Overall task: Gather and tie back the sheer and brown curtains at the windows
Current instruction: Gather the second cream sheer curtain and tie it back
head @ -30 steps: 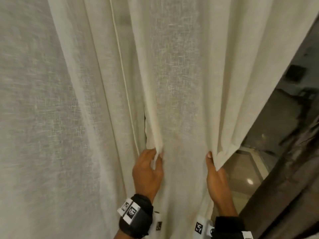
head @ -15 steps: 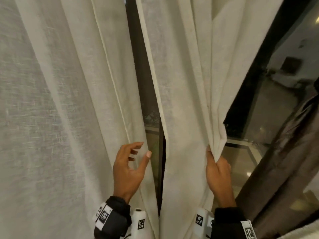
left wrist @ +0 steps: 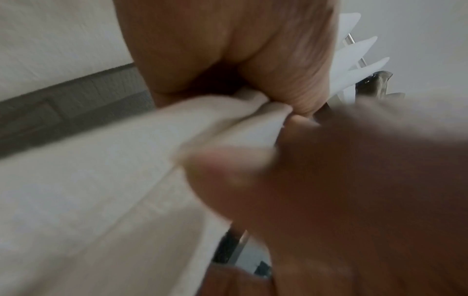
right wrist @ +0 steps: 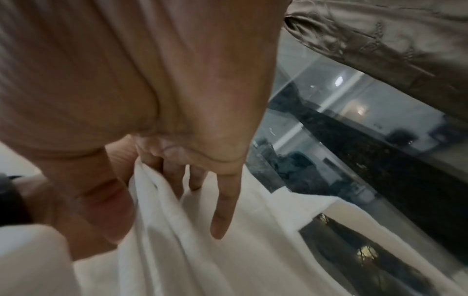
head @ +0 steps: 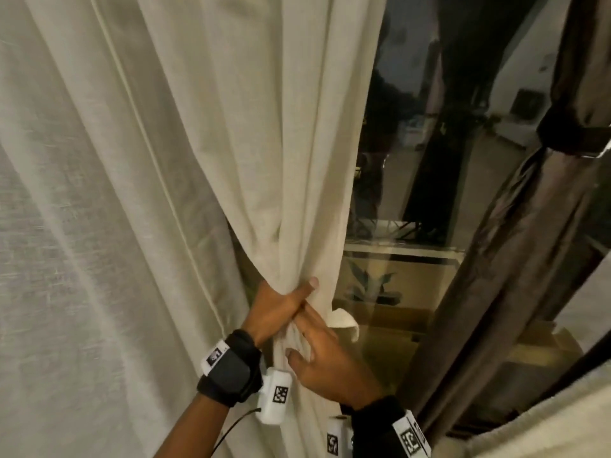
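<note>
The sheer cream curtain [head: 297,143] is drawn into a tight bunch in front of the dark window glass [head: 416,160]. My left hand [head: 287,297] grips that bunch, thumb across the front and fingers wrapped behind; in the left wrist view the left hand [left wrist: 253,66] squeezes the folds of the sheer curtain [left wrist: 101,180]. Just below, my right hand [head: 310,338] lies on the bunch with straight fingers [right wrist: 222,210], a fold of the sheer curtain [right wrist: 177,250] between thumb and fingers. The brown curtain [head: 515,259] hangs at the right.
A second sheer panel [head: 82,226] covers the left side. A dark band [head: 568,133] cinches the brown curtain high at the right. A pale fabric edge [head: 545,418] crosses the bottom right corner. The window glass shows reflections of the room.
My left hand has let go of the left panel's edge, crossed right and closed round the gathered sheer curtain. The right hand's pinch has loosened. More window glass is uncovered.
</note>
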The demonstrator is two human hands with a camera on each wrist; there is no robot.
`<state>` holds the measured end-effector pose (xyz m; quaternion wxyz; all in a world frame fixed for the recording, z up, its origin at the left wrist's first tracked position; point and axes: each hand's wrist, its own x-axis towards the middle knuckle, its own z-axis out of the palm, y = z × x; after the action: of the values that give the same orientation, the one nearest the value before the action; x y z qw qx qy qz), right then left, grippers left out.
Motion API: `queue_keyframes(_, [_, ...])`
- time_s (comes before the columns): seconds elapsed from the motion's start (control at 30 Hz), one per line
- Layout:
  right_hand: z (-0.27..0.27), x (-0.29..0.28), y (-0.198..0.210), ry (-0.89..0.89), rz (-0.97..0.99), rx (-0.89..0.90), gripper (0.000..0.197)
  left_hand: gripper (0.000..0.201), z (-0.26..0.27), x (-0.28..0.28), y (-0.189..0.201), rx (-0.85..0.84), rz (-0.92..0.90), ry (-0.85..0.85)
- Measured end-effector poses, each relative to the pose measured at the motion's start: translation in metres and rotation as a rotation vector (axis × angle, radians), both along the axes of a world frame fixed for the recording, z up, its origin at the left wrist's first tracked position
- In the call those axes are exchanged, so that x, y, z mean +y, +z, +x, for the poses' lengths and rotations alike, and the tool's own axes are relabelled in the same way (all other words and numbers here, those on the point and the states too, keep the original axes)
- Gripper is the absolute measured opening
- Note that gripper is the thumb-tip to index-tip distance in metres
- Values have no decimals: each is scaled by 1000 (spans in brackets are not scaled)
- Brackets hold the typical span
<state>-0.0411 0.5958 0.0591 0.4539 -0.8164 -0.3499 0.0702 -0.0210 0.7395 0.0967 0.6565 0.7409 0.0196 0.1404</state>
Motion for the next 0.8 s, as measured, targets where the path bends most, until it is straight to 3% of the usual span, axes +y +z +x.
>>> queue_keyframes(0.07, [9, -3, -5, -1, 187, 96, 70, 41, 1, 4, 2, -15, -3, 37])
queue_keyframes(0.13, [26, -17, -18, -215, 422, 150, 53, 38, 0, 6, -2, 7, -8, 34])
queue_keyframes(0.17, [34, -26, -24, -328, 449, 133, 47, 37, -3, 6, -3, 11, -3, 21])
queue_keyframes(0.23, [41, -37, -29, -426, 346, 122, 48, 40, -7, 5, -7, 39, -11, 21])
queue_keyframes(0.33, [48, -52, -47, -287, 29, 234, 69, 51, -10, 4, -9, 70, -22, 20])
queue_keyframes(0.37, [48, -55, -51, -252, -40, 258, 68, 52, -11, 3, -10, 74, -26, 14])
queue_keyframes(0.43, [47, -60, -57, -214, -106, 237, 57, 37, -14, 3, -11, 83, -37, -9])
queue_keyframes(0.57, [47, -68, -56, -202, -59, 223, 21, 33, -23, 2, -13, 97, -49, -24])
queue_keyframes(0.67, [50, -75, -50, -242, 19, 213, 20, 39, -28, 1, -20, 101, -25, -37])
queue_keyframes(0.8, [48, -83, -44, -206, 99, 225, 20, 68, -33, -3, -39, 139, 54, -83])
